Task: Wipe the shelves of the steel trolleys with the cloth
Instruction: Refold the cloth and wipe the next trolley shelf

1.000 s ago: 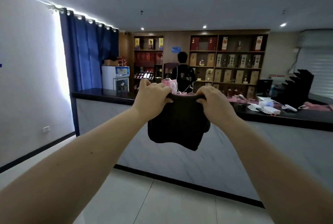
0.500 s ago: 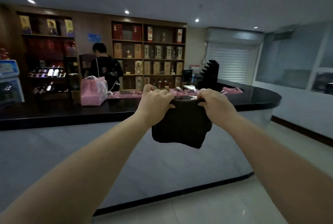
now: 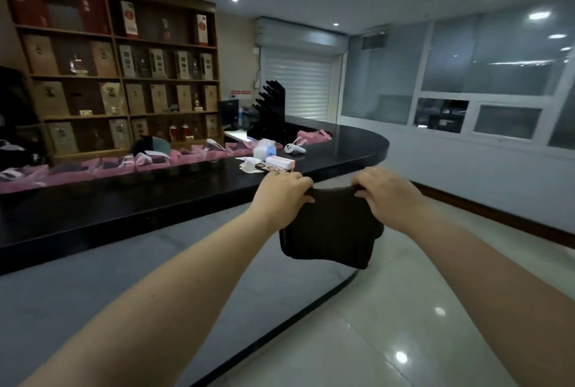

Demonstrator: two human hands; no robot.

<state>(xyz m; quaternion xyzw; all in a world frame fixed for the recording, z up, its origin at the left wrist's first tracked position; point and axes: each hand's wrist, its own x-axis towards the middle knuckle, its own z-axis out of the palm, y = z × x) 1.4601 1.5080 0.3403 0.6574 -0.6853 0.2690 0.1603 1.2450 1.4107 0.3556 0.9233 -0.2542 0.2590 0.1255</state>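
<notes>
Cloth (image 3: 329, 228), dark and folded over, hangs in the air straight ahead of us, held up by its top edge, with its lower part drooping free in front of the counter's pale face and above the glossy tiled floor (image 3: 404, 309). Our left hand (image 3: 281, 195) is clamped on the upper left corner, fingers curled over the fabric. Our right hand (image 3: 387, 192) grips the upper right corner the same way, so the two hands sit apart with the top edge drawn between them. Both our forearms reach out bare from the bottom of the view. Just behind the cloth runs a long black counter (image 3: 155, 200) that curves round at its far end. On its top, near our left hand, lies an orange-and-white box (image 3: 280, 163), with a white handheld controller (image 3: 294, 148) a little further back. A row of pink bags (image 3: 102, 165) lines the counter's far edge, and a black tiered rack (image 3: 273, 103) stands towards its end. Behind the counter a wooden shelving unit (image 3: 115, 75) holds boxed bottles. Beside that a white roller shutter (image 3: 298, 85) is down, and frosted glass panels (image 3: 466, 75) fill the wall to our right.
</notes>
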